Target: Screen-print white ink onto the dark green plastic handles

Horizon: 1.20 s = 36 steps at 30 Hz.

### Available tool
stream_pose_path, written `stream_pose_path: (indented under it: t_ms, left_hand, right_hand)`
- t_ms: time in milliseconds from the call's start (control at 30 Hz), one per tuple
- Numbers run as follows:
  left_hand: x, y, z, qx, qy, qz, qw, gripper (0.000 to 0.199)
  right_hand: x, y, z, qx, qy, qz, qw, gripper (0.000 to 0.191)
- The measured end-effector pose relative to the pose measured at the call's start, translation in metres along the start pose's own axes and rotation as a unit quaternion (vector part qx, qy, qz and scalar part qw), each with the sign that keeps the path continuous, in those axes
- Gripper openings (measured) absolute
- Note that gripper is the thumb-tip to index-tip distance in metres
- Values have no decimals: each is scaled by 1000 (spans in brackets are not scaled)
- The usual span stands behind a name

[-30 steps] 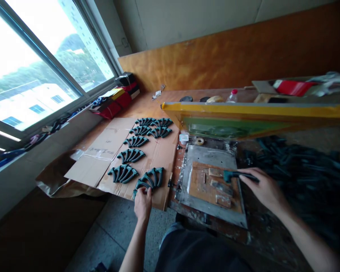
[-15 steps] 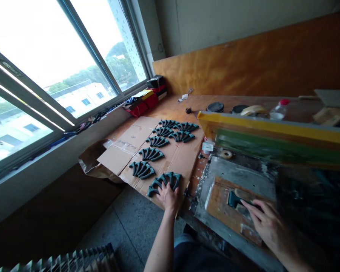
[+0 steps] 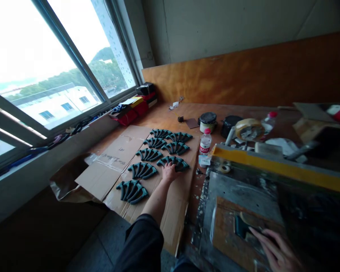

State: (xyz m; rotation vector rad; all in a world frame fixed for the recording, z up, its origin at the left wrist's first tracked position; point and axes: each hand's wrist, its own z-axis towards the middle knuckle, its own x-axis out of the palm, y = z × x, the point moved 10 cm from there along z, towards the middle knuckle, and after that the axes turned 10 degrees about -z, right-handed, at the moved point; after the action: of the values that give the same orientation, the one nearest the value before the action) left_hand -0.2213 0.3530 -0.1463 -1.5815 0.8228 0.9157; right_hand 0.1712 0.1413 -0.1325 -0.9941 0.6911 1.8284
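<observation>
My left hand (image 3: 170, 172) reaches forward over the cardboard (image 3: 170, 211), its fingers wrapped on the near edge of a dark green fan-shaped group of curved pieces (image 3: 181, 163). Several similar green groups (image 3: 143, 170) lie in two columns beside and beyond it. At the lower right, my right hand (image 3: 274, 247) is closed on a dark green piece (image 3: 240, 226) with a wide end, over a wooden board (image 3: 226, 234) on a grey plate (image 3: 238, 192). Part of that piece is hidden by the fingers.
A yellow-edged frame (image 3: 243, 156) stands raised behind the plate. Beyond are a red-capped bottle (image 3: 205, 141), a lidded tub (image 3: 207, 121), a tape roll (image 3: 249, 129) and red boxes (image 3: 130, 114) beside the window.
My left hand has moved forward with the green group, from the cardboard's near edge to beside the others. The frame is lowered, and more items behind it show. The view has shifted.
</observation>
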Motion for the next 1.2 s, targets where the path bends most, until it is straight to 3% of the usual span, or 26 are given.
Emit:
stream_pose_path:
  t_ms: [100,167,233,300,367,500,567,633,700,767,833,867,967,1067,1167,1200]
  left_hand:
    - [8,6,2,-12,6,-2,1000,59]
    - [3,-4,-3,-3,-13,-35,999,63]
    - [-12,-30,-9,26,-46,-107,993,61]
    - [-34,-68,-18,68,-67,-182,979,52]
    - [-62,-114,-32,116,-69,-294,946,46]
    - [-123,-184,-84,181,-60,-577,794,61]
    - [-139,-200,-112,191,-49,-611,767,64]
    - [-141,-195,-137,176,-41,-619,765,64]
    - [-127,-175,-157,136,-19,-616,776,64]
    - [-96,-146,-174,84,29,-588,804,62]
    - [-55,-116,-188,36,86,-549,831,59]
    - [-33,-102,-193,15,110,-533,839,60]
    - [19,-71,-197,-16,132,-490,861,73]
    - [48,-57,-190,-14,117,-433,894,67]
    - [59,-52,-184,-4,120,-411,904,60]
    - [61,-51,-183,-2,122,-408,905,59]
  right_hand:
    - [-13,11,14,3,15,-21,1000,34]
    - [-20,23,29,2,32,-29,999,35]
    - [-18,39,43,-26,68,-29,997,40]
    - [-7,58,49,-86,112,-18,990,49]
    - [5,72,47,-131,143,-6,981,55]
    - [14,74,40,-111,174,-1,979,53]
    - [2,63,40,-80,162,1,983,49]
    - [-21,34,43,-24,126,0,992,45]
    - [-51,-14,44,65,74,-7,995,44]
    - [-78,-61,44,148,31,-21,988,49]
    - [-97,-89,52,193,0,-22,981,53]
    - [-103,-91,62,191,-11,-16,981,49]
    - [-102,-60,108,133,-12,-20,991,49]
    - [-72,-11,144,65,80,-60,993,41]
    - [-43,22,136,26,176,-44,983,10]
    - [-40,31,125,10,186,-33,982,10]
